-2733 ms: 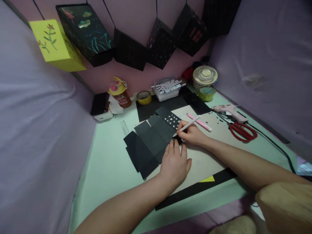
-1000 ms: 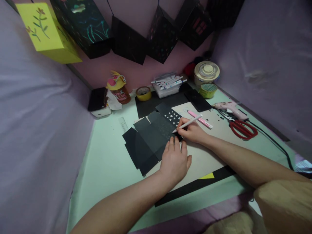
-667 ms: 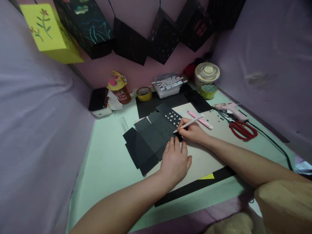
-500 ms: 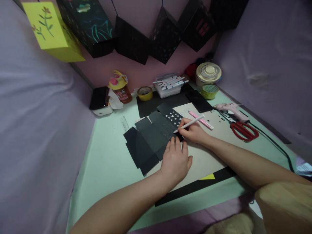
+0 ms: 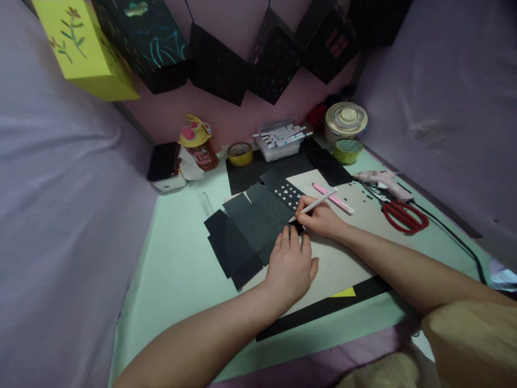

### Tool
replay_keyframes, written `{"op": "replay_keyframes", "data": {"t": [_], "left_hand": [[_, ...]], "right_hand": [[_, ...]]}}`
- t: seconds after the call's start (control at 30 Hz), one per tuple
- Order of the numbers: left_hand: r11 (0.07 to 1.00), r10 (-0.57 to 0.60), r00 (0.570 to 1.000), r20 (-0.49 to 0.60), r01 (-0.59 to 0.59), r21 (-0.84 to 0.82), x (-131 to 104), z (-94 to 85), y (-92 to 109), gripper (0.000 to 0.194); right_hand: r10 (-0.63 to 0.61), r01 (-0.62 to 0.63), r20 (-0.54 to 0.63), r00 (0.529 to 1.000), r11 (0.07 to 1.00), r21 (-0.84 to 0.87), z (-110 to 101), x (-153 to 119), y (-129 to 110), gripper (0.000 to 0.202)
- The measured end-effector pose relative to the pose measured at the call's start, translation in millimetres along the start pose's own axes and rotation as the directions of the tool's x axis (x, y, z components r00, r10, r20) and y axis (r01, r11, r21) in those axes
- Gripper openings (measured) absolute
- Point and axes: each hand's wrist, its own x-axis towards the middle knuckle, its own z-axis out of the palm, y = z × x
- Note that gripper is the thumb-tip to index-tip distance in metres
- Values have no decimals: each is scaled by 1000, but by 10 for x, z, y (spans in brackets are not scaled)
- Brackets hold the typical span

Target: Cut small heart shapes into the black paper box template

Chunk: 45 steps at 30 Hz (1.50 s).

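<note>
Pinched in my right hand [image 5: 317,216] is a white pen [image 5: 319,201], its tip on the dark card near faint marks. My left hand [image 5: 290,265] lies flat with fingers stretched over the lower edge of the black card [image 5: 252,213], which has several flaps. Small white stars and hearts show on the card's upper right part, beside my right hand. Under the card is a pale sheet [image 5: 337,264]. A pink pen [image 5: 333,198] rests on this sheet, just beyond my right hand.
Red scissors [image 5: 405,217] and a glue gun [image 5: 385,183] with a cable lie at right. Along the back stand a marker box [image 5: 279,145], tape rolls [image 5: 240,154], a bottle [image 5: 200,148] and a round container [image 5: 346,121]. A ruler [image 5: 207,205] lies left of the card. Paper boxes hang above.
The white pen's tip has shifted very slightly to the right and down on the card. My left hand stays in place.
</note>
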Motion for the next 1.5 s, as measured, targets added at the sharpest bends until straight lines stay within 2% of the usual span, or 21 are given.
{"op": "replay_keyframes", "data": {"t": [0.23, 0.77, 1.0, 1.23, 1.3, 1.33, 1.43, 1.5], "left_hand": [[1000, 4, 1000, -4, -4, 1, 0, 7, -2, 56], [1000, 3, 1000, -13, -3, 13, 4, -3, 3, 57], [1000, 9, 1000, -8, -9, 9, 7, -7, 3, 57], [1000, -1, 1000, 9, 1, 5, 6, -4, -2, 57], [1000, -7, 1000, 19, 7, 3, 6, -7, -1, 56], [1000, -7, 1000, 24, 7, 5, 5, -9, -1, 56], [1000, 3, 1000, 29, -3, 19, 2, -16, -1, 55], [1000, 4, 1000, 26, -5, 25, 0, -19, -1, 55]], "right_hand": [[1, 0, -21, 1000, 1000, 20, 4, -8, 16, 8], [-7, 8, 39, 999, 1000, -21, 14, -23, -7, 9], [-24, 24, -1, 1000, 998, -52, 9, -15, 3, 9], [-34, 34, -4, 999, 999, -9, 6, -24, -6, 9], [-48, 49, -63, 997, 999, 17, -3, -26, -10, 9], [-65, 69, -128, 990, 997, 32, -13, -22, -10, 9], [-126, 148, -365, 922, 989, 30, -76, 25, 13, 9], [-170, 171, -419, 892, 985, -36, -156, 81, 51, 6]]}}
